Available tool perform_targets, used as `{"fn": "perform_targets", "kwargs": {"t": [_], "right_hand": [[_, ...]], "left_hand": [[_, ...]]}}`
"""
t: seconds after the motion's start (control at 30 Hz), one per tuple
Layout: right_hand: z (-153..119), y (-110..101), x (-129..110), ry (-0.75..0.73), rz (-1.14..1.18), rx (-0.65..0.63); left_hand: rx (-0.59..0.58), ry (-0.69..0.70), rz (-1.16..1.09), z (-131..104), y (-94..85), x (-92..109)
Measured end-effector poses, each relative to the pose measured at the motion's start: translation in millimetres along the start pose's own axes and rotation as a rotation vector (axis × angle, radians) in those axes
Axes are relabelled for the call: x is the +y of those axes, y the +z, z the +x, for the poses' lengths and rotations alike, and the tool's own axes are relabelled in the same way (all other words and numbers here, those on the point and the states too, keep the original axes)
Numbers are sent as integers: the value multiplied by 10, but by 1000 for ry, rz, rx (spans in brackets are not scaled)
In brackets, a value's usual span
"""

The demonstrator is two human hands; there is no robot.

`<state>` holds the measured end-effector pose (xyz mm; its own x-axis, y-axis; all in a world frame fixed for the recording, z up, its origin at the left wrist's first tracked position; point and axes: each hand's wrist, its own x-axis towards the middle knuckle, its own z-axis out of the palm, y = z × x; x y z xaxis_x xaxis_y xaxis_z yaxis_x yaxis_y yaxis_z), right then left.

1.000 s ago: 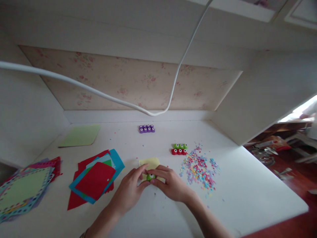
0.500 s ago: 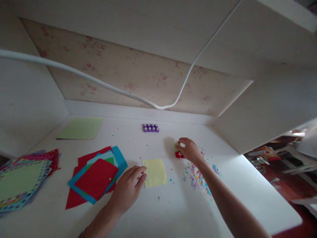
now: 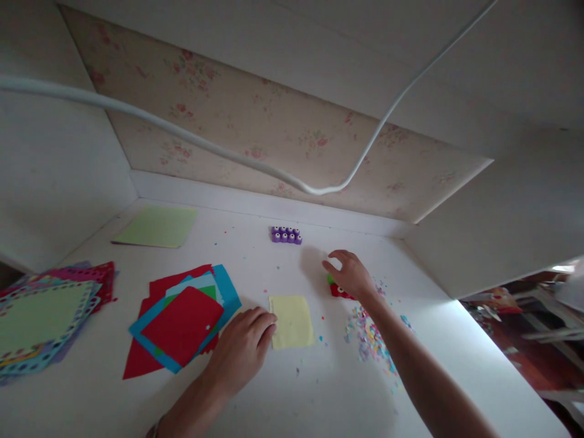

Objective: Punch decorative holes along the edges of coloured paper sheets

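My left hand (image 3: pixel 249 344) is closed, its thumb and fingertips together at the left edge of a square sheet of yellow paper (image 3: pixel 292 322). That sheet lies flat on the white table. Further right, my right hand (image 3: pixel 350 274) hovers with thumb and fingers curved apart and nothing visible between them. Under and beside it are small red paper punches (image 3: pixel 338 291) and a green paper punch (image 3: pixel 330 278), partly hidden by the hand. Several purple paper punches (image 3: pixel 286 235) stand in two rows at the back.
Loose multicoloured confetti (image 3: pixel 371 334) is spread below my right forearm. Overlapping red and blue sheets (image 3: pixel 182 322) lie left of my left hand. Hole-edged papers (image 3: pixel 43 316) are piled at far left, with a pale green sheet (image 3: pixel 155 226) behind. A white cable (image 3: pixel 314 190) hangs across the front.
My right hand has come off the green punch and its fingers have spread. My left fingers have closed at the yellow paper's edge. The view has shifted slightly.
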<state>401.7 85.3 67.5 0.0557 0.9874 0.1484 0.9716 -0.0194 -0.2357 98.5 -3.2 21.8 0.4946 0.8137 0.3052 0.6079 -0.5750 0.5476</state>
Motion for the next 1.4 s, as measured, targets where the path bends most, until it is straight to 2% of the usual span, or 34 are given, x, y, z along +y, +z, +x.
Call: {"fn": "perform_targets", "kwargs": {"t": [0.13,0.23,0.33,0.47,0.6,0.7,0.77,0.83,0.87,0.93,1.0,1.1,1.23,1.3,1.4], "right_hand": [[332,206,-264,-29,80,-18],[634,392,-441,-43,110,-46],[830,489,-555,-44,123,-66],[855,474,-595,-1,146,-72],[658,363,-606,18,219,-54],[328,264,-700,-29,327,-92],[29,222,-809,-114,437,-185],[-278,214,-932,-263,707,-370],[-413,222,-989,-316,759,-423],[-621,249,-1076,-375,794,-457],[-748,273,-1105,-414,749,-416],[-861,297,-1008,-435,610,-262],[-1013,396,-707,-269,388,-55],[-1080,471,-576,-238,330,-31],[-1128,546,-483,-242,372,-22]], "left_hand": [[-81,23,46,-4,-19,55],[-90,5,83,-4,-45,78],[-62,-45,111,8,-78,53],[36,-122,127,17,-94,-28],[120,-152,119,8,-74,-80],[158,-157,46,8,-80,-78],[163,-154,-31,11,-94,-66],[148,-133,-91,9,-97,-55],[132,-119,-105,5,-91,-53],[86,-98,-107,-9,-60,-56],[39,-94,-84,-25,-18,-67],[8,-89,-34,-41,36,-89],[11,-70,-23,-33,53,-113],[15,-67,-60,-25,41,-123],[24,-79,-127,-16,17,-141]]}}
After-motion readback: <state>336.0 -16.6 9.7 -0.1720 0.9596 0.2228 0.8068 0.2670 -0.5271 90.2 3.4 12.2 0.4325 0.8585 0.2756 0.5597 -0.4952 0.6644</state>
